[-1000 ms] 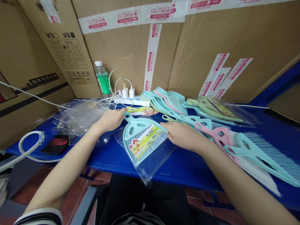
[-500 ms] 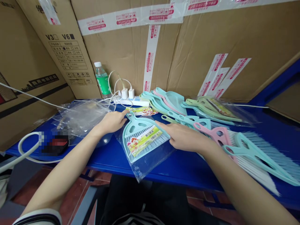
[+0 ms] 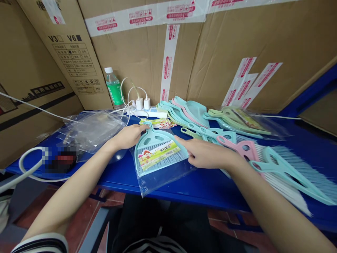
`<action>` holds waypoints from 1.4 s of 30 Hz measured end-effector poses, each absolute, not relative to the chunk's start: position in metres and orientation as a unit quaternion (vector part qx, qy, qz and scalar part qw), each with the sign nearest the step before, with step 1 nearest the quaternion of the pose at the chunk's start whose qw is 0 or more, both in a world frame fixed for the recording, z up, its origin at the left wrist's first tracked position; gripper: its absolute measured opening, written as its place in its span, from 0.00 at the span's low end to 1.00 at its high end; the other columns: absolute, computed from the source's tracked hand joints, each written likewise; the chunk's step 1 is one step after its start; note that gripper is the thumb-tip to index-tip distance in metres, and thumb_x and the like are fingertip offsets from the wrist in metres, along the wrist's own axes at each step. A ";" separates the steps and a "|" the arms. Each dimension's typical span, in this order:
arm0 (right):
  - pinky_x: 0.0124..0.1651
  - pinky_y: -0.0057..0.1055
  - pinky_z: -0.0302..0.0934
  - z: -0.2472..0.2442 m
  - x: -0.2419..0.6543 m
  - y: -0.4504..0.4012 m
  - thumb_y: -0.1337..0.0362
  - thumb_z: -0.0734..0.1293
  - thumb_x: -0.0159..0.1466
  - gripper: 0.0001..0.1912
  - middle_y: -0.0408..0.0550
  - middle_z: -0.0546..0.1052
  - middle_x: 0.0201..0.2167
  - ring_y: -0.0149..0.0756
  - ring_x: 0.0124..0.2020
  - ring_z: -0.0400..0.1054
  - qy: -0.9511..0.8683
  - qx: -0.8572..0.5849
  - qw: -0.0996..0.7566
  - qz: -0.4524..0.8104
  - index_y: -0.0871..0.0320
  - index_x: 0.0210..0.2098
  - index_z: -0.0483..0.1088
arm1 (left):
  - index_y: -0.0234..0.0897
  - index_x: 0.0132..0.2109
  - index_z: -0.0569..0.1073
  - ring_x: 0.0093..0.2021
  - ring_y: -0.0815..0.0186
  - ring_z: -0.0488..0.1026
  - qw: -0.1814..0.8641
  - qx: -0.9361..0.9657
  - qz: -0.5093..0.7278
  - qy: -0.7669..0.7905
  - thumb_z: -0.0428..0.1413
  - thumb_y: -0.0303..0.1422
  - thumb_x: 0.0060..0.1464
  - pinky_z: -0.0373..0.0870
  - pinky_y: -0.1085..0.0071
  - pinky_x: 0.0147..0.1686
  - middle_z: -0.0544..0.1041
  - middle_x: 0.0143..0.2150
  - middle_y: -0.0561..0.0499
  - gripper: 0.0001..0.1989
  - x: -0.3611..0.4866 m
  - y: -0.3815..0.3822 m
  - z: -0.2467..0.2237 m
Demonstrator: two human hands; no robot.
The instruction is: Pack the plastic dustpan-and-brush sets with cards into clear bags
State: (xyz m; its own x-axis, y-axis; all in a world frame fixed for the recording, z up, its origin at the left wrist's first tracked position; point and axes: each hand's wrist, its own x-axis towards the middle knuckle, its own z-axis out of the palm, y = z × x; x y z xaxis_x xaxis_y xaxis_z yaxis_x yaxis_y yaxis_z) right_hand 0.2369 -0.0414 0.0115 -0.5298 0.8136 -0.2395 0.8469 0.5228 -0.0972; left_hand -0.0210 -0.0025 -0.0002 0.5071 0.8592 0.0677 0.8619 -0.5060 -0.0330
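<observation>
A light blue dustpan (image 3: 155, 135) lies handle-away on a clear plastic bag (image 3: 163, 182), which reaches past its front edge; how far the bag wraps it is hard to see. A grey-bristled brush (image 3: 171, 162) rests in the pan under a yellow-green printed card (image 3: 158, 154) with mushroom pictures. My left hand (image 3: 127, 137) is closed at the handle, its fingertips against the neck. At the pan's right edge is my right hand (image 3: 206, 151), index finger stretched along the rim and the other fingers curled. Its thumb is mostly hidden.
Stacked dustpans (image 3: 193, 110) and bagged sets (image 3: 237, 121) lie at the back. Several hand brushes (image 3: 242, 149) spread to the right. Loose cards (image 3: 158, 123), a power strip (image 3: 155, 113) and a bottle (image 3: 115, 89) stand behind; empty plastic bags (image 3: 97, 130) lie left.
The dustpan and its bag have turned slightly, the front edge swinging left and a little away from me. Both hands stay at the pan.
</observation>
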 end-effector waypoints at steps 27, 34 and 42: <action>0.26 0.29 0.55 0.025 0.253 -0.045 0.66 0.63 0.58 0.22 0.37 0.67 0.19 0.34 0.19 0.60 0.894 0.404 0.032 -0.192 0.57 0.53 0.67 | 0.35 0.61 0.64 0.60 0.61 0.69 -0.013 -0.905 -0.089 -0.417 0.43 0.21 0.58 0.69 0.60 0.57 0.72 0.61 0.42 0.24 -0.021 0.003 -0.013; 0.28 0.30 0.53 0.016 0.251 -0.033 0.56 0.61 0.65 0.14 0.40 0.67 0.23 0.35 0.23 0.60 0.885 0.448 -0.003 -0.129 0.58 0.45 0.67 | 0.37 0.59 0.67 0.57 0.61 0.72 0.025 -0.897 -0.088 -0.432 0.43 0.20 0.57 0.70 0.61 0.55 0.75 0.57 0.45 0.25 -0.016 0.002 -0.013; 0.28 0.31 0.51 0.012 0.244 -0.033 0.58 0.59 0.67 0.15 0.42 0.69 0.22 0.38 0.24 0.62 0.875 0.478 0.006 -0.082 0.61 0.49 0.66 | 0.35 0.49 0.75 0.47 0.57 0.75 0.084 -0.850 -0.046 -0.517 0.42 0.28 0.63 0.73 0.61 0.47 0.80 0.42 0.44 0.18 -0.015 -0.004 -0.002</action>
State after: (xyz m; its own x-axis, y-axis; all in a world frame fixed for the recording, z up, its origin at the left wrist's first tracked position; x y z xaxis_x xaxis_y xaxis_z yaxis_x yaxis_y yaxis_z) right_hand 0.2441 -0.0327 0.0123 -0.5437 0.8345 -0.0894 0.8366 0.5303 -0.1373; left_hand -0.0154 -0.0040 -0.0024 0.4603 0.8723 0.1650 0.8877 -0.4505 -0.0947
